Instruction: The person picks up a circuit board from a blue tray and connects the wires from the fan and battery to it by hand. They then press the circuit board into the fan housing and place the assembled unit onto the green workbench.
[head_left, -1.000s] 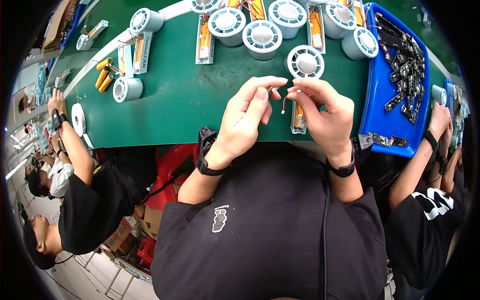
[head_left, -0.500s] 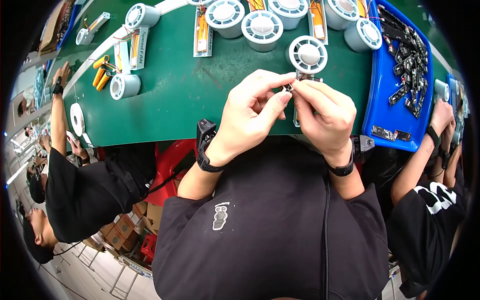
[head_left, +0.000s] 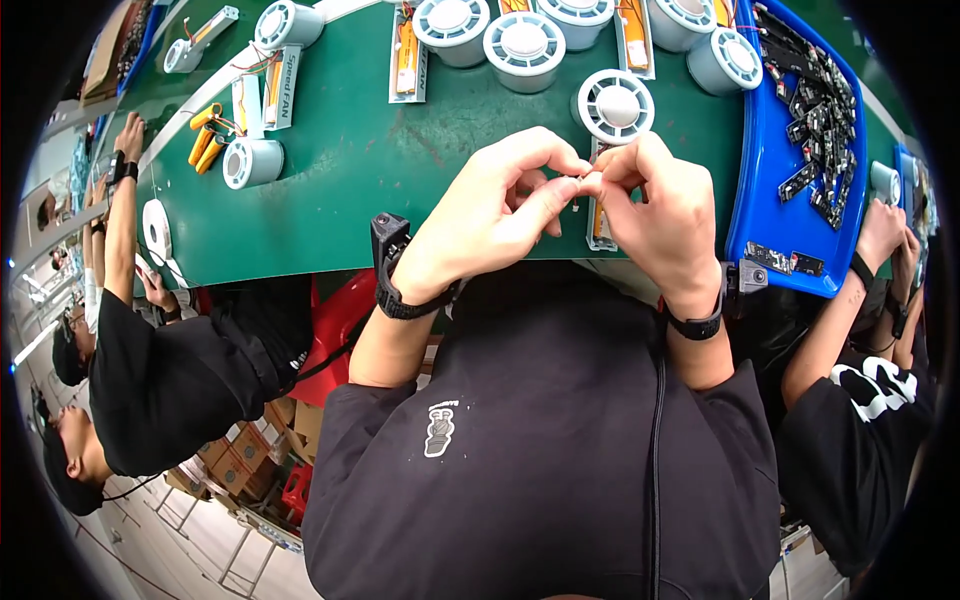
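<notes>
Both my hands meet over the near edge of the green table, fingertips touching. My left hand is closed in a pinch of thumb and index finger. Against it, my right hand pinches too, its other fingers curled. What lies between the fingertips is tiny and mostly hidden; a small pale bit shows just below them. Beneath my hands lies a pale blue handheld fan, its round grille head beyond my fingers. An orange battery shows in its handle, partly covered by my right hand.
More fans with orange batteries stand along the far side. A blue tray of small black circuit boards is at the right. At the left lie another fan, loose batteries and a white tape roll. Co-workers sit on both sides.
My fingertips have closed over the small dark and silvery piece that showed between them. My right hand has risen slightly and its fingers have curled; more of the battery below is uncovered.
</notes>
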